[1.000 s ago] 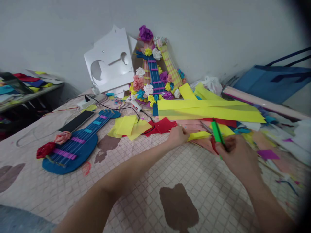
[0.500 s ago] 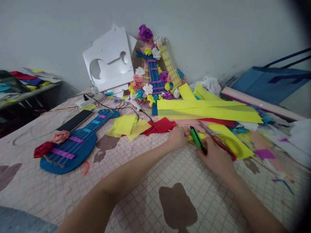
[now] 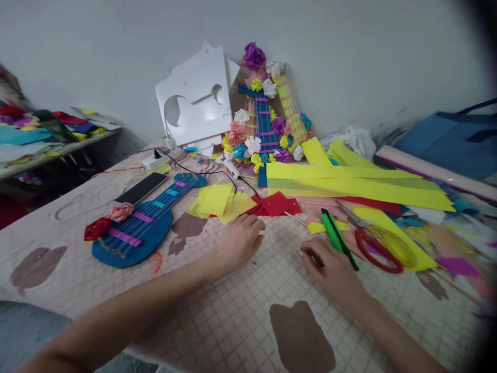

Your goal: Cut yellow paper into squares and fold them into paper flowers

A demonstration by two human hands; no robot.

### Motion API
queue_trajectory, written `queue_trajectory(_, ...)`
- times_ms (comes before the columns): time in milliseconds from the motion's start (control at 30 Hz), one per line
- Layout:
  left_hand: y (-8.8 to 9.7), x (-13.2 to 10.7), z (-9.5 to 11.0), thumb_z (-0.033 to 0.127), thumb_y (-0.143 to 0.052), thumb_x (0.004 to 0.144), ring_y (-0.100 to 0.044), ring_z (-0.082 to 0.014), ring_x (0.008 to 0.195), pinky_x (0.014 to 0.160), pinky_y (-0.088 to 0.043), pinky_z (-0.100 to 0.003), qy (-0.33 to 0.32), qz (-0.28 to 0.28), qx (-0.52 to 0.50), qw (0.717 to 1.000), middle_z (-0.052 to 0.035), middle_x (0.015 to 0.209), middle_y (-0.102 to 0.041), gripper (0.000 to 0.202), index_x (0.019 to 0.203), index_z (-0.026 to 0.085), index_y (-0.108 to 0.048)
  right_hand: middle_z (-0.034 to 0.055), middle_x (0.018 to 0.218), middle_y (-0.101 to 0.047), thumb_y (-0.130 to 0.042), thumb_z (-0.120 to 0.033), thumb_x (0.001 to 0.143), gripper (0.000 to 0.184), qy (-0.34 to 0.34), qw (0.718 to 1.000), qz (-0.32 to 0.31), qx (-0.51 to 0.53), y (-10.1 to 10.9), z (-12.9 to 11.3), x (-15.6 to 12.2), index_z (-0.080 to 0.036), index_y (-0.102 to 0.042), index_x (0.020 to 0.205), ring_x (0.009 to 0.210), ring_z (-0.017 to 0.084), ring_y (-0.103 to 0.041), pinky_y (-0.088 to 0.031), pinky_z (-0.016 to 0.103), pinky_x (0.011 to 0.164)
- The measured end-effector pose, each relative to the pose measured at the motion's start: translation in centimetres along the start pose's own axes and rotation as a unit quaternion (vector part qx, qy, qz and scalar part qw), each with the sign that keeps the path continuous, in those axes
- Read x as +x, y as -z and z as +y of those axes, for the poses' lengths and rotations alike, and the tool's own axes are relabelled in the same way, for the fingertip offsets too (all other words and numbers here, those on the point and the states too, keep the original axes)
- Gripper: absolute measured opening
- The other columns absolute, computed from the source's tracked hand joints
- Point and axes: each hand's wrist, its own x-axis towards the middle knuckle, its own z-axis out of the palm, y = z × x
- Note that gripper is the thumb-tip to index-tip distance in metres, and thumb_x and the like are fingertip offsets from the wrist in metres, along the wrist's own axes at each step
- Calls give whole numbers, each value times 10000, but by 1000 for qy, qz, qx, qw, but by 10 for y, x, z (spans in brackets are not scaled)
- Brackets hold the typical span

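Observation:
My left hand (image 3: 241,241) is low over the tablecloth, just in front of the yellow paper squares (image 3: 215,199); its fingers are loosely bent and apart, and I see nothing in them. Close to the green utility knife (image 3: 337,235), my right hand (image 3: 328,263) has loosely curled fingers with a gap at the thumb and no visible object inside. The knife lies beside that hand's knuckles. To its right rest red-handled scissors (image 3: 375,248). Red paper squares (image 3: 277,203) and a small yellow paper piece (image 3: 320,227) lie beyond the hands, by a thin wooden stick (image 3: 295,217).
A blue toy guitar (image 3: 155,225) and a black phone (image 3: 142,188) lie left. Flower-trimmed guitars (image 3: 267,122) and a cut white foam sheet (image 3: 194,98) lean on the wall, near a glue gun (image 3: 230,167). Long yellow strips (image 3: 357,181) and scraps spread right.
My right hand has let go of the green utility knife, which now lies on the table. Both hands have drawn apart and toward me. The view has swung slightly left.

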Motion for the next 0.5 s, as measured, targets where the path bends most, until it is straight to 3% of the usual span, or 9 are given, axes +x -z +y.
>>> queue_trajectory(167, 11, -21, -52, 217, -583, 805, -491, -250, 1016, 823, -392, -391, 66, 36, 109, 991, -72, 1068, -571, 250, 1049, 183, -542, 10, 784, -581, -421, -165, 895, 95, 51, 997, -47, 22, -17, -19, 20, -209, -501, 871, 651, 129, -561, -448, 258, 608)
queue_trajectory(267, 11, -21, -70, 190, -527, 827, -492, -249, 974, 787, -378, -389, 65, 26, 143, 987, -89, 1019, -573, 156, 977, 167, -564, 13, 789, -580, -408, -158, 897, 108, 69, 995, -58, 33, -24, -26, 27, -209, -501, 879, 661, 131, -561, -458, 257, 606)
queue_trajectory(367, 10, -21, -70, 138, -453, 859, -501, -237, 880, 741, -364, -382, 33, 28, 177, 983, -87, 915, -583, 111, 860, 156, -563, 16, 800, -575, -405, -160, 899, 102, 64, 995, -68, 38, -30, -31, 27, -215, -491, 888, 664, 131, -563, -473, 260, 607)
queue_trajectory(500, 10, -26, -42, 112, -424, 882, -485, -217, 817, 757, -347, -383, -47, 37, 195, 979, -59, 831, -575, 130, 843, 160, -539, 69, 964, -563, -449, -197, 881, 185, 37, 999, 0, 13, -38, -35, 21, -224, -480, 1061, 716, 154, -589, -503, 274, 563)
